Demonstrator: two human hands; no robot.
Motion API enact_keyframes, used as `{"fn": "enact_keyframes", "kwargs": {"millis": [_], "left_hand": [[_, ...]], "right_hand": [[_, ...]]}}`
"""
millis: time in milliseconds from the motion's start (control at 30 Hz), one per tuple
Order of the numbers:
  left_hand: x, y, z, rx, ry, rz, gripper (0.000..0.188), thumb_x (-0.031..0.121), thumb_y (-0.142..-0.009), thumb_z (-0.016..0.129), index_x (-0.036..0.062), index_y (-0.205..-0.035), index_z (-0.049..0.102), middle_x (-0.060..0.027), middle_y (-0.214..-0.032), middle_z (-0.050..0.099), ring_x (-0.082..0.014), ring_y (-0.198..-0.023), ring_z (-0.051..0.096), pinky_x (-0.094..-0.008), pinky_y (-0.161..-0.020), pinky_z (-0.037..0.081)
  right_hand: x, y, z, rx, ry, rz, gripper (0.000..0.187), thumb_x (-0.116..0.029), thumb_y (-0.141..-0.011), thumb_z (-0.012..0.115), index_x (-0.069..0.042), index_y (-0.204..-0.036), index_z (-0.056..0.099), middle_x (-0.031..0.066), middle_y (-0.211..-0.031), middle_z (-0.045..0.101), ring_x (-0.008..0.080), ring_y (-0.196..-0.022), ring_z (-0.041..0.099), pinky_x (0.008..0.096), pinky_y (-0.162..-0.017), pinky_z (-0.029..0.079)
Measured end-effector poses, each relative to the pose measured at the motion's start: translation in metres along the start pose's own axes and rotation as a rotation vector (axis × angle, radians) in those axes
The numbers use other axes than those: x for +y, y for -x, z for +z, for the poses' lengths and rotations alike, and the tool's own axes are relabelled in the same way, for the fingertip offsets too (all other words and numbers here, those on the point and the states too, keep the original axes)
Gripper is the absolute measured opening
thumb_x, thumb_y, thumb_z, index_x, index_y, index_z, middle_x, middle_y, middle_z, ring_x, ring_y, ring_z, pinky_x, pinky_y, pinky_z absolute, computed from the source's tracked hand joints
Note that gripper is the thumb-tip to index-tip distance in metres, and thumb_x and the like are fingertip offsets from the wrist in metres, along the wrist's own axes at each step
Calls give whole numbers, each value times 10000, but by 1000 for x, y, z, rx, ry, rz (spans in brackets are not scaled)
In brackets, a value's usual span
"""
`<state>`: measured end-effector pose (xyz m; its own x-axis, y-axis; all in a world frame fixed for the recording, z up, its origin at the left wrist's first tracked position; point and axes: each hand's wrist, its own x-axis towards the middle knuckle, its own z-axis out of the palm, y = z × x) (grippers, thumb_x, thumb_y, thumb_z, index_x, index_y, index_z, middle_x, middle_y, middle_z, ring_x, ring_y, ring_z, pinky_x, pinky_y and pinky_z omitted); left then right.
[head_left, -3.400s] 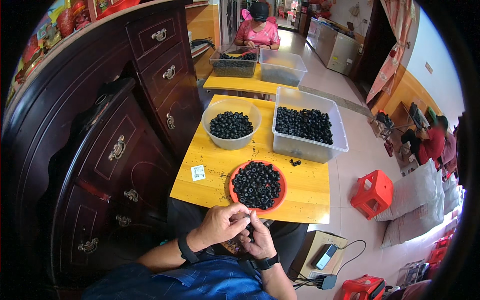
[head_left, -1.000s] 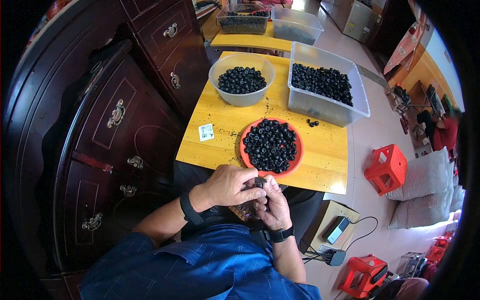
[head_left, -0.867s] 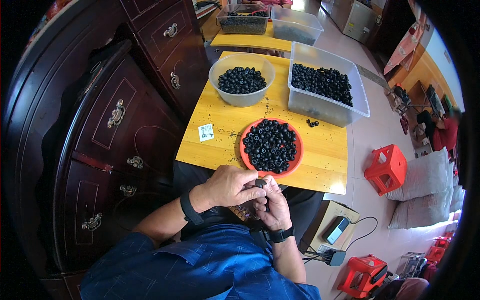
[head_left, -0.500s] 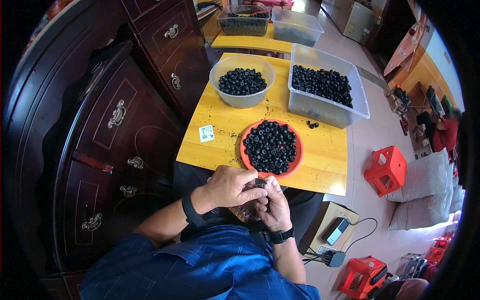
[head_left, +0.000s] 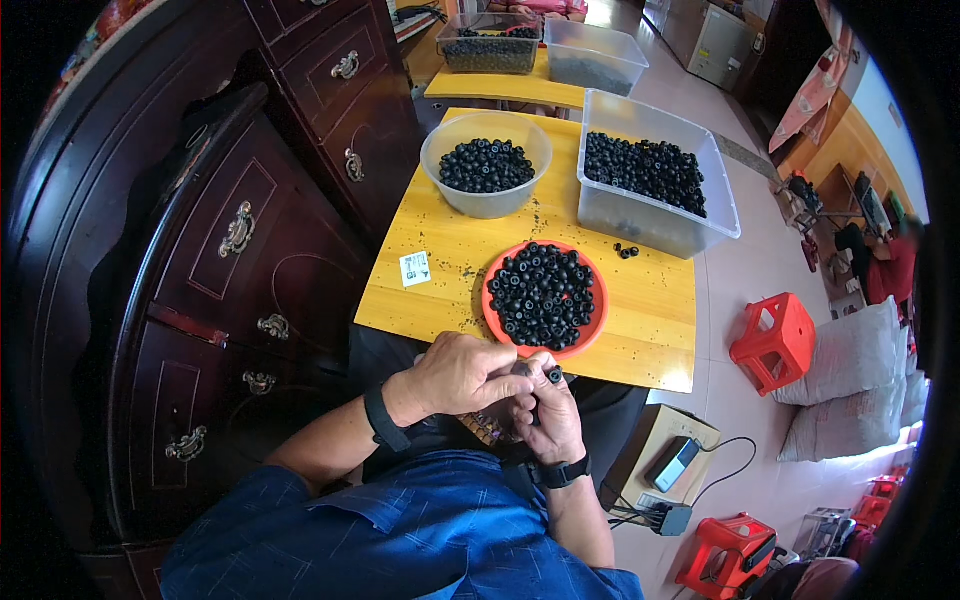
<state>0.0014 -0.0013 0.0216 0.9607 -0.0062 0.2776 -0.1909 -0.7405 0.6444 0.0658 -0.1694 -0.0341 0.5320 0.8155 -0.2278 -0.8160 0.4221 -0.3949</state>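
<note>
Both hands meet over the near edge of the yellow table, just below a red plate (head_left: 602, 318) heaped with small black ring-like parts (head_left: 540, 290). My right hand (head_left: 552, 420) is closed, with one hollow black part (head_left: 555, 375) at its index finger and thumb, its open end showing. Something dark also shows inside the curled fingers of that hand; its kind is hidden. My left hand (head_left: 455, 375) is closed, thumb and index finger pressed together against the right fingertips. What it pinches, if anything, I cannot make out.
On the yellow table (head_left: 640, 340) stand a round clear tub (head_left: 487, 205) and a rectangular clear bin (head_left: 650, 225), both holding black parts. Several loose parts (head_left: 626, 251) and a white label (head_left: 414, 269) lie there. A dark cabinet (head_left: 240, 300) rises left; a red stool (head_left: 772, 343) stands right.
The dark piece between my fingertips has shifted right, and a black part's hollow end now shows at my right index finger. My hands have otherwise barely moved.
</note>
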Motion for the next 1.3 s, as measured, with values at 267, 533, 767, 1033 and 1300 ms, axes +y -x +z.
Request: {"fn": "enact_keyframes", "kwargs": {"millis": [267,533,767,1033,1300], "left_hand": [[1,-1,1,3,45,-54,253,297,-881,743,75,-952,644,-67,-610,561,-262,-536,596,-375,-527,459],[-7,-2,0,6,28,-57,244,217,-845,759,96,-1029,655,-64,-645,595,-244,-567,630,-356,-550,484],[-27,-71,-68,330,-200,-85,251,201,-871,752,57,-1044,639,-116,-683,628,-267,-569,642,-372,-557,496],[-9,-44,-40,4,-7,-76,302,320,-856,718,132,-1087,664,-118,-726,679,-320,-686,693,-434,-631,544],[-4,-4,6,-76,-4,-125,246,302,-876,731,72,-952,686,-89,-664,649,-297,-603,653,-404,-567,494]], "right_hand": [[-1,-4,-1,48,62,-4,99,-189,-1017,611,-133,-956,556,-38,-773,542,35,-587,467,169,-455,380],[3,-9,-2,68,183,-7,37,-157,-1026,579,-125,-1016,562,-25,-820,578,32,-582,496,161,-433,394],[3,-5,-5,88,325,25,145,-221,-1040,554,-81,-1046,594,25,-923,636,57,-573,468,189,-463,360],[10,-7,7,46,513,109,221,-284,-1063,524,-107,-952,597,-54,-613,474,37,-451,368,183,-409,295],[9,-10,-3,42,557,152,139,-185,-1022,518,-84,-1043,613,-27,-634,525,56,-441,444,203,-386,325]]}}
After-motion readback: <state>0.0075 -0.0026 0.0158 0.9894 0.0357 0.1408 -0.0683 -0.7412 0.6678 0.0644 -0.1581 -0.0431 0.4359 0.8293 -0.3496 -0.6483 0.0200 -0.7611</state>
